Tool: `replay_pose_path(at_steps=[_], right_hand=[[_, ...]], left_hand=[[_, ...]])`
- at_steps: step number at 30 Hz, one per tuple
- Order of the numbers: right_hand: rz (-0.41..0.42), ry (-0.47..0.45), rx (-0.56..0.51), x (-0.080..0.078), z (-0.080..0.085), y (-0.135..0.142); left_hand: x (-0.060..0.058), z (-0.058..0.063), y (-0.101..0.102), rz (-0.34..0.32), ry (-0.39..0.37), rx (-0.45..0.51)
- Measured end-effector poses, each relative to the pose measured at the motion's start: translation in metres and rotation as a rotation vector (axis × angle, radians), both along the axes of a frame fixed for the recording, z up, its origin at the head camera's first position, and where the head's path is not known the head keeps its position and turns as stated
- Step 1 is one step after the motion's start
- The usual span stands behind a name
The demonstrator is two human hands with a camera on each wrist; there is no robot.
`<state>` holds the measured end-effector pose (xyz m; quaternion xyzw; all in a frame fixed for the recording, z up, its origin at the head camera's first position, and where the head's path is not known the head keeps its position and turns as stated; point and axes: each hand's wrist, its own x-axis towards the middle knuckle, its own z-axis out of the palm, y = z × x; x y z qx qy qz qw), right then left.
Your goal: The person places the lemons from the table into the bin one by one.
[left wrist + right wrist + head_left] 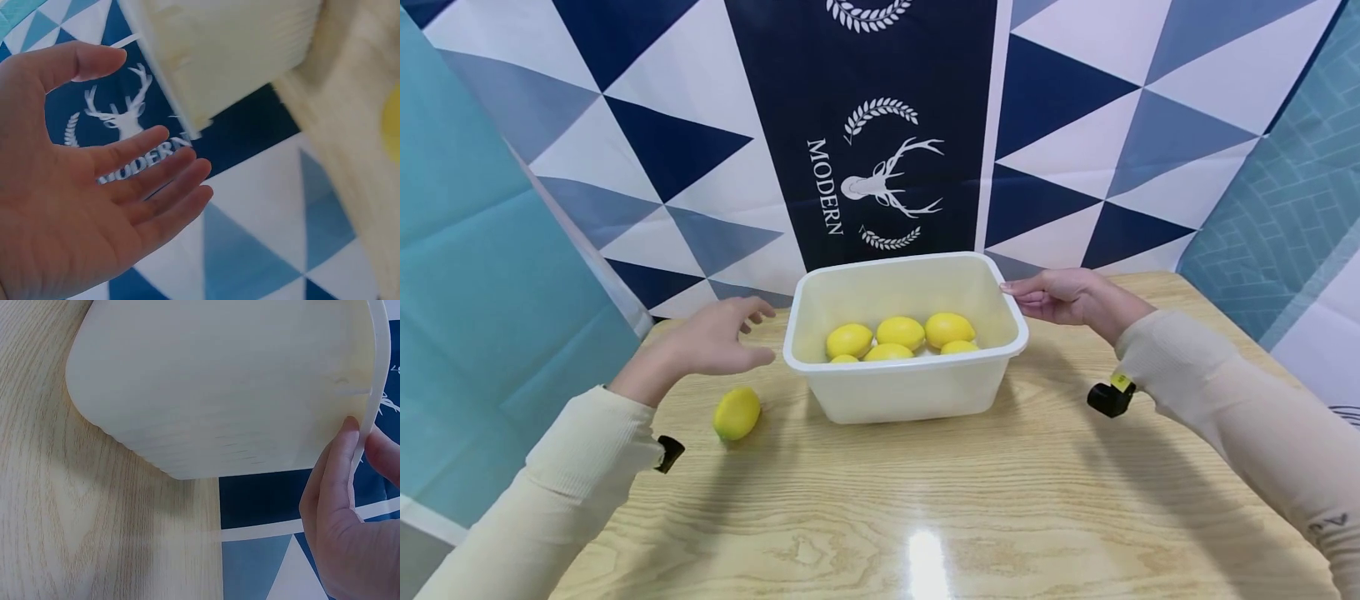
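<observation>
A white plastic tub [910,392] is at the middle of the wooden table, with several yellow lemons [901,333] inside. My right hand [1063,296] pinches the tub's right rim; in the right wrist view the thumb is at the rim and the fingers [340,469] lie against the outer wall. To the left of the tub my left hand [711,337] is held in the air, thumb and fingers spread. The left wrist view shows its palm [75,212] with nothing in it, apart from the tub. One loose lemon [737,414] lies on the table below that hand.
The wood-grain table [865,500] extends in front of the tub. Behind it hangs a patterned cloth [880,183] with triangles and a deer head, close to the tub's back. Teal sheets [467,275] border the left and right sides.
</observation>
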<state>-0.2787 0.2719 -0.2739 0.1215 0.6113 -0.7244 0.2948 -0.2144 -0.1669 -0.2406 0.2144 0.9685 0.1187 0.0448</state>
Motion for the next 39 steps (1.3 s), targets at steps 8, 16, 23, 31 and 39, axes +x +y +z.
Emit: replay_pose_path(at_steps=[8,16,23,31,39], right_hand=[[0.0,0.009,0.001,-0.001,0.002,0.001],[0.003,0.0,-0.004,0.0,0.001,-0.001],[0.013,0.001,0.011,0.003,-0.002,-0.001],[0.002,0.014,-0.009,0.002,0.0,0.001],[-0.006,-0.006,-0.018,0.002,-0.001,0.0]], left_hand=[[0.006,-0.037,-0.012,0.054,-0.049,-0.045],[0.01,-0.064,-0.019,0.097,-0.042,-0.087],[0.018,-0.088,-0.023,0.213,0.011,-0.167],[0.022,-0.099,-0.024,0.253,0.131,-0.167],[0.025,-0.109,-0.028,0.229,0.215,-0.164]])
